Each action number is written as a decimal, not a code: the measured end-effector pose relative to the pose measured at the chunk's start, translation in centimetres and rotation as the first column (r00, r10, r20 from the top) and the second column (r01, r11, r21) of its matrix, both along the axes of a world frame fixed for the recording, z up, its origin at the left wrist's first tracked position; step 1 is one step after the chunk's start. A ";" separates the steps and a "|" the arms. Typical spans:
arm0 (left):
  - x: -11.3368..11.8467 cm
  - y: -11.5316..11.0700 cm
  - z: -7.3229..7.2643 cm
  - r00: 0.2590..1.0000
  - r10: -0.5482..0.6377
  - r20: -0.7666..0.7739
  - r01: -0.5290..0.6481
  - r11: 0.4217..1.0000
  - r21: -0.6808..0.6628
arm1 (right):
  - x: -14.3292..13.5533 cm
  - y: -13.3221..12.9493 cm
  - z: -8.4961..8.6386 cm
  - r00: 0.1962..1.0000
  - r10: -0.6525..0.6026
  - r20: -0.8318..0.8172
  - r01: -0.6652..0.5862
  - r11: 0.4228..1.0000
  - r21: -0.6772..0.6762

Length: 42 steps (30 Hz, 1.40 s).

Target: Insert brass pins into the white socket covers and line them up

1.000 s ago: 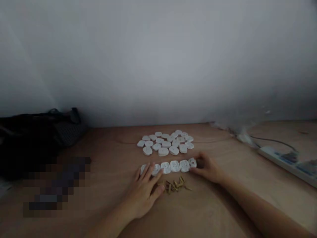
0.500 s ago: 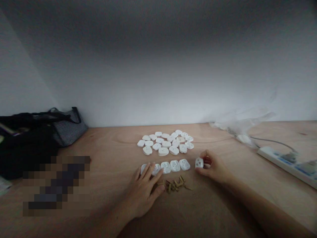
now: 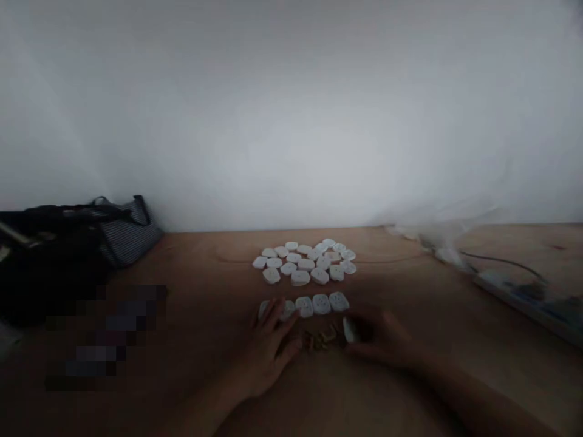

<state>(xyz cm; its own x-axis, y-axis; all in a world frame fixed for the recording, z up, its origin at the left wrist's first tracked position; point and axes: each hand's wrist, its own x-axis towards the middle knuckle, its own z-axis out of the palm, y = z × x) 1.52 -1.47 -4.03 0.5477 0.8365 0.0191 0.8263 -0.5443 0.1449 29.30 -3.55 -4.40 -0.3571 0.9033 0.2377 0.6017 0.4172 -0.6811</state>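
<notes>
My left hand [image 3: 268, 346] lies flat with its fingers spread over the left end of a row of white plastic socket covers [image 3: 321, 304]. Its fingertips rest on the two leftmost covers and partly hide them. Pinched between the thumb and fingers of my right hand [image 3: 385, 337] is another white socket cover [image 3: 350, 331], tilted on edge just below the row's right end. Small brass-coloured metal strips [image 3: 321, 338] lie in a loose pile between my hands, close to my left thumb. The picture is dim, so fine detail on the held cover is lost.
Farther back sits a cluster of several white socket covers [image 3: 306, 264]. A power strip [image 3: 523, 297] with a cable and a clear plastic bag [image 3: 441, 237] are at the right. Dark and striped bags [image 3: 127, 233] stand at the left, behind a blurred-out object [image 3: 116, 331].
My right hand has moved left and nearer to me with the socket cover, which is now turned on edge beside the metal strips. My left hand stays put. The view has darkened.
</notes>
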 end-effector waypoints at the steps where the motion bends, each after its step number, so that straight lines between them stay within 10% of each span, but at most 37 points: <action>1: 0.0 0.0 0.1 1.000 0.002 -0.001 -0.002 1.000 -0.003 | 0.1 -0.1 0.2 0.999 0.033 -0.008 -0.033 0.999 0.008; 19: 0.5 0.0 -0.1 0.995 -0.037 0.090 0.024 0.990 0.136 | 0.9 -0.1 -0.3 0.980 -0.029 -0.197 0.024 0.999 -0.030; 27: 0.5 -0.2 0.1 0.995 -0.022 0.095 0.011 0.993 0.119 | 2.2 2.0 -0.6 0.798 -0.098 -0.595 -0.073 0.963 -0.258; 35: 0.2 -0.1 -0.2 0.999 0.013 0.045 -0.016 0.998 0.061 | 4.1 4.3 -2.4 0.925 -0.209 -0.317 0.176 0.976 -0.128; 42: 0.2 0.0 -0.1 1.000 -0.002 0.022 0.002 1.000 0.023 | 3.7 3.5 -0.9 0.998 -0.023 0.062 0.016 0.992 0.122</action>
<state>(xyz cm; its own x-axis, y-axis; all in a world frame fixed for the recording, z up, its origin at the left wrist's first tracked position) 1.68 -1.48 -4.17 0.5486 0.8346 0.0501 0.8220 -0.5493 0.1501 32.95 -0.06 -5.33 -0.3574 0.8762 0.3232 0.6507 0.4819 -0.5869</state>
